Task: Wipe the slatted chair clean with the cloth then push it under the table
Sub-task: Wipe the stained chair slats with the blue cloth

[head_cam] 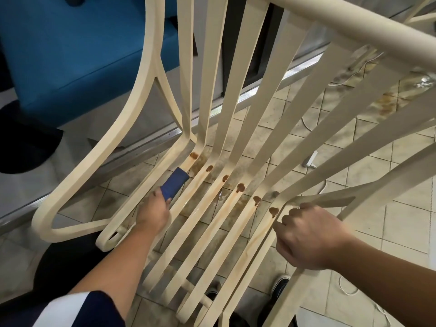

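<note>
Nearest, the right hand (306, 237) curls its fingers over the outer right seat slat of the cream slatted chair (212, 67), steadying it; the left hand (152, 213) grips a folded blue cloth (174, 184) and presses it on the leftmost seat slat, just short of the bend where seat meets back. A row of brown blobs (240, 187) sits at that bend, one on nearly every slat, with wet, rusty streaks running down towards the person.

The likely fault is smearing. The cloth is small and could soak through quickly, so each stroke may drag residue along the slat instead of lifting it; loosened liquid could drip through the gaps onto the tiled floor (401, 220), already stained beneath. The right hand could slip on a wet slat, letting the chair shift mid-wipe.

Farther off, a white cable (304, 121) trails across the tiles and might snag a leg during the push; no worktop is in view.
</note>
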The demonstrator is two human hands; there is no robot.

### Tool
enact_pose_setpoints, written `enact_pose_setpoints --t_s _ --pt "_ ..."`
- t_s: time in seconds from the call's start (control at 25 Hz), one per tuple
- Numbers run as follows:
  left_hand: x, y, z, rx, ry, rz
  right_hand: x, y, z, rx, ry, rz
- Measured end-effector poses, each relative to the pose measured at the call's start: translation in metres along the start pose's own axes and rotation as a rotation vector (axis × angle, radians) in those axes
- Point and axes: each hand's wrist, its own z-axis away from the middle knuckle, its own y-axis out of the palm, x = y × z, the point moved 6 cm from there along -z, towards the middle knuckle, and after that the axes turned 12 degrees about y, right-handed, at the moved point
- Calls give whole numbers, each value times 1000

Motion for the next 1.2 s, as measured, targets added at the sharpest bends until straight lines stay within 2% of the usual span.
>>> enact_pose_setpoints --t_s 0.2,0.4,0.72,0.96,1.2 --pt "-33 -4 -45 -9 46 -29 -1 3 0 11 2 5" --pt "-31 -1 -48 -29 68 -17 -2 0 -1 13 27 17" --pt "29 -2 39 -60 84 54 -1 -1 -1 16 32 25" --pt "101 12 119 20 -66 61 -2 3 -1 39 27 20" --pt "97 12 109 66 -113 14 0 -1 -3 29 24 -7"
